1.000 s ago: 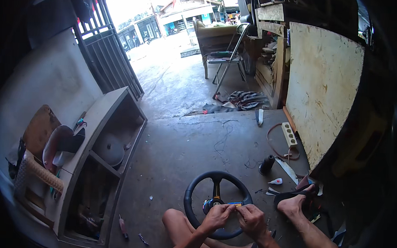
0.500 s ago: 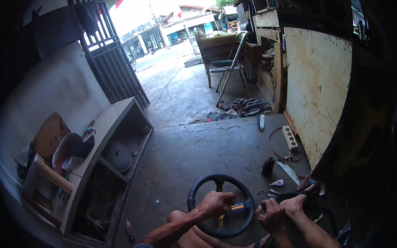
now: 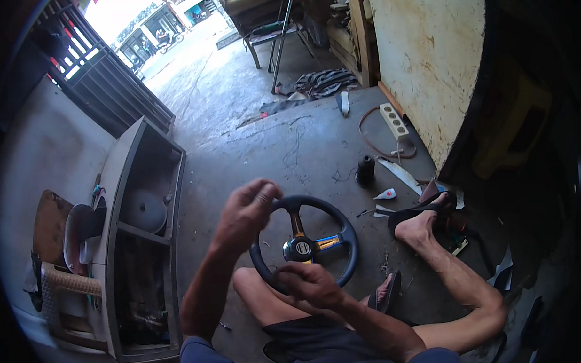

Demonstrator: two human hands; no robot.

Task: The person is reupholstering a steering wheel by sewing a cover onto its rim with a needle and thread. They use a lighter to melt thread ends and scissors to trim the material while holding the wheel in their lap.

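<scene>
A black steering wheel (image 3: 346,251) with shiny spokes and a round hub (image 3: 299,249) lies by my bent legs. My left hand (image 3: 248,205) is raised by its upper-left rim, fingers curled together. My right hand (image 3: 309,286) is over the lower part of the wheel, below the hub, with thumb and fingers closed. What either hand holds, if anything, is too small or hidden to make out. A small white squeeze bottle (image 3: 385,194) and a dark cylindrical object (image 3: 366,171) lie or stand to the wheel's upper right, among cut strips (image 3: 399,172).
A low cabinet (image 3: 141,234) with chair parts (image 3: 69,279) on it lines the left. A power strip (image 3: 393,120) with cord lies by a leaning board (image 3: 426,64) at right. Beyond the floor step are a metal-framed chair (image 3: 285,31), crumpled cloth (image 3: 323,83) and a gate (image 3: 96,66).
My hands were together on the wheel's right spoke, then parted. My left hand moved up and left, my right hand down and left. The view has tilted downward.
</scene>
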